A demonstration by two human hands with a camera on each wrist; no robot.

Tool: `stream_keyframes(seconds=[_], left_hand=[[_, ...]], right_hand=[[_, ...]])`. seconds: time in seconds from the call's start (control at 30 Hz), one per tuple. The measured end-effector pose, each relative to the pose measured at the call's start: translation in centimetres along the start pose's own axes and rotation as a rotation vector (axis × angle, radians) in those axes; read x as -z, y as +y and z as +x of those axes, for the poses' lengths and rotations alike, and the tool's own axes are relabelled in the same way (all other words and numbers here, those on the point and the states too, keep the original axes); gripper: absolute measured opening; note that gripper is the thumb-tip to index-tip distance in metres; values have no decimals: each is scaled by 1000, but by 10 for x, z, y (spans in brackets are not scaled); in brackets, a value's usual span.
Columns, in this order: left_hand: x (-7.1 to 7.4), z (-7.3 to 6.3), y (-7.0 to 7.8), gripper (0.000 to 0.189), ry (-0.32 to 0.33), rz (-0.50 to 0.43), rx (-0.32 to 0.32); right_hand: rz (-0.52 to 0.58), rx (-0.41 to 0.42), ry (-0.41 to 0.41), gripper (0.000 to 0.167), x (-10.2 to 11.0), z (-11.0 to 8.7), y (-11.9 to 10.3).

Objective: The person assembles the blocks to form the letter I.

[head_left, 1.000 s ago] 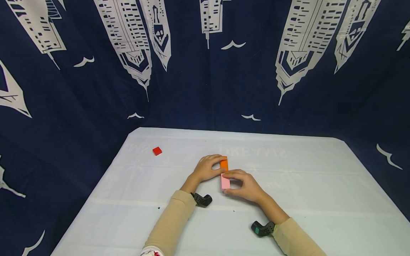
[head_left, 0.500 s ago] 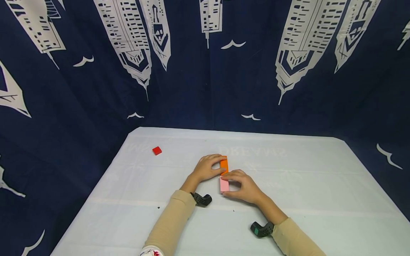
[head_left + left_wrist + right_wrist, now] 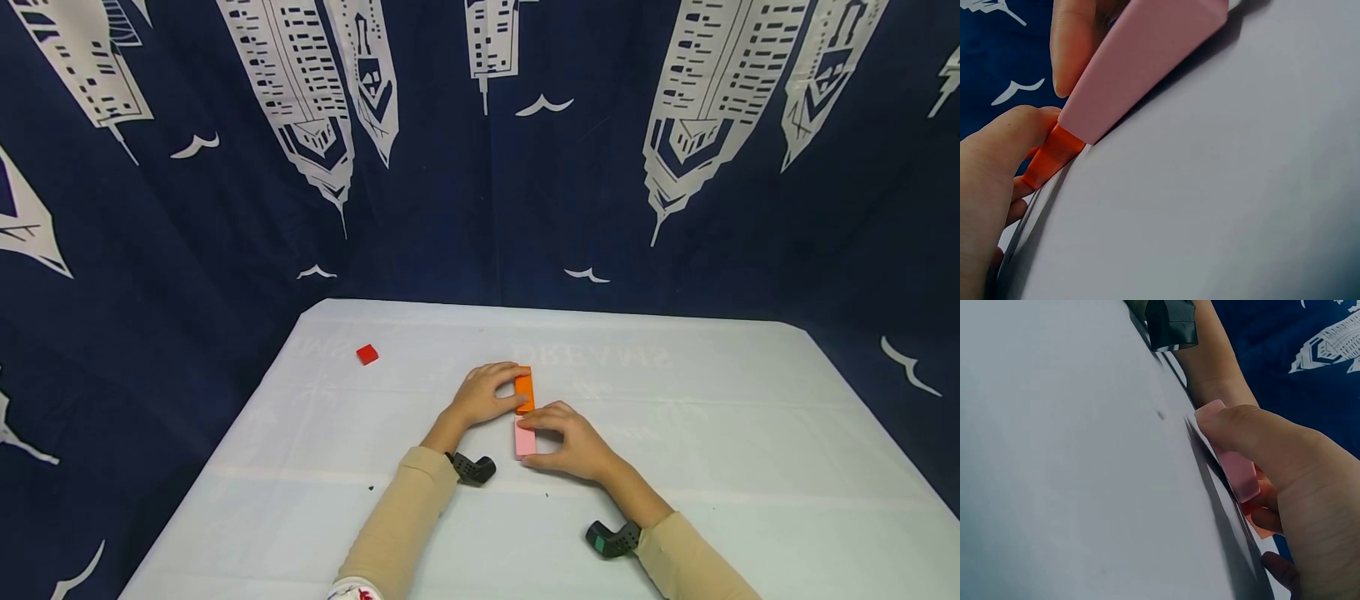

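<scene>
Near the middle of the table my left hand grips an orange block between thumb and fingers. Just on the near side of it, my right hand pinches a pink block by its two ends, thumb at the near end. Both blocks are oblong and stand in one line, end towards end. In the left wrist view the pink block looms large and partly covers the orange block. The right thumb hides part of the pink block in the right wrist view.
A small red block lies at the far left of the white table. Dark wrist devices sit on both forearms. A dark blue cloth with printed towers hangs behind the table.
My right hand and the pink block have shifted slightly towards the near edge, and more of the orange block's near end shows. The left hand and orange block have stayed almost still.
</scene>
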State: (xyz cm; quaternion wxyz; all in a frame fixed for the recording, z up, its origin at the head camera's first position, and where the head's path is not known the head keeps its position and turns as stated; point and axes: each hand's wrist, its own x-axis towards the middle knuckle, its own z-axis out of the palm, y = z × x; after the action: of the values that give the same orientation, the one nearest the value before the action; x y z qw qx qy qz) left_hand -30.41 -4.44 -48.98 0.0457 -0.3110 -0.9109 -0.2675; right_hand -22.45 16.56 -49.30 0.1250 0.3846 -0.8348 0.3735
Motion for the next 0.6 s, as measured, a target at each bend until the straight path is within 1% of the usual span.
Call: stream_keyframes(seconds=[0.13, 0.33, 0.6], left_hand=[[1, 0, 0, 52, -8, -1, 6], [1, 0, 0, 51, -3, -8, 1], [0, -1, 0, 51, 5, -10, -8]], right_hand=[[-15, -5, -8, 47, 1, 0, -1], [-30, -28, 8, 47, 1, -1, -3], [-9, -12, 39, 46, -1, -1, 0]])
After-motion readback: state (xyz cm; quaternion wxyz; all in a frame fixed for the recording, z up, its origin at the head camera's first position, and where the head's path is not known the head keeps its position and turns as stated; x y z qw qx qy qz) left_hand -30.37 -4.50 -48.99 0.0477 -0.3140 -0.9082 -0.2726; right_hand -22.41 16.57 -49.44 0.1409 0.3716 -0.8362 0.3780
